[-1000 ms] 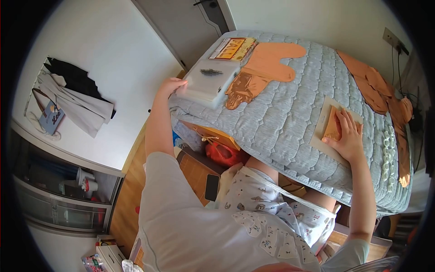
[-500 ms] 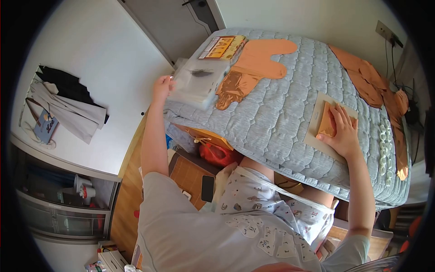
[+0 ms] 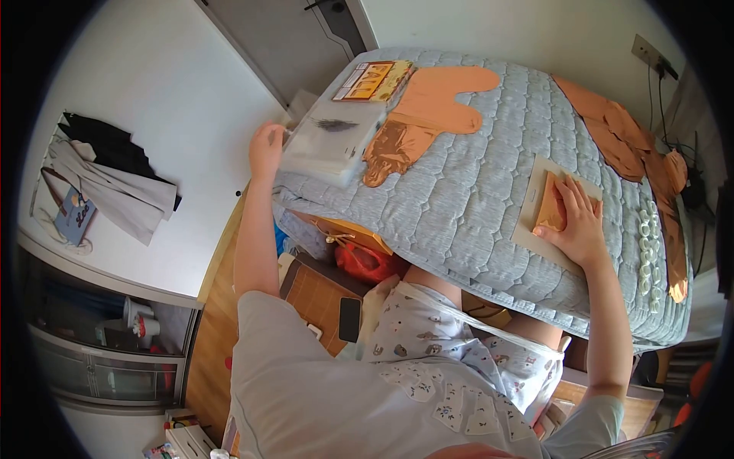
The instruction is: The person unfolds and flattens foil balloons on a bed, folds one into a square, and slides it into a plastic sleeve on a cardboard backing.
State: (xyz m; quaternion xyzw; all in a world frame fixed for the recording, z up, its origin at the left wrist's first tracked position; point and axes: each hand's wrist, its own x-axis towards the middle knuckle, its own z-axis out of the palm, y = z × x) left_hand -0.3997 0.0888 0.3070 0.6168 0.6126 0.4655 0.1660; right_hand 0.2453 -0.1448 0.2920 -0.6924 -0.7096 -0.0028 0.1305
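Observation:
At the bed's left edge, my left hand is closed, its fingertips pinching the edge of a clear plastic bag on a flat stack of such bags. My right hand lies with fingers stretched over a folded copper-coloured foil balloon, thumb spread at its near edge. Under that balloon is a pale card. Between the hands, a flat copper foil balloon is spread on the quilted bed cover. Its lower end looks crumpled and shiny.
A packet printed "FALL" lies behind the bags. More copper foil stretches along the far right, beside a strip of small clear rings. Below the bed edge are a phone and a red bag.
My left hand has shifted slightly up and left at the stack's edge. The plastic that was lifted and blurred beside it now lies flatter. My right hand stays in place.

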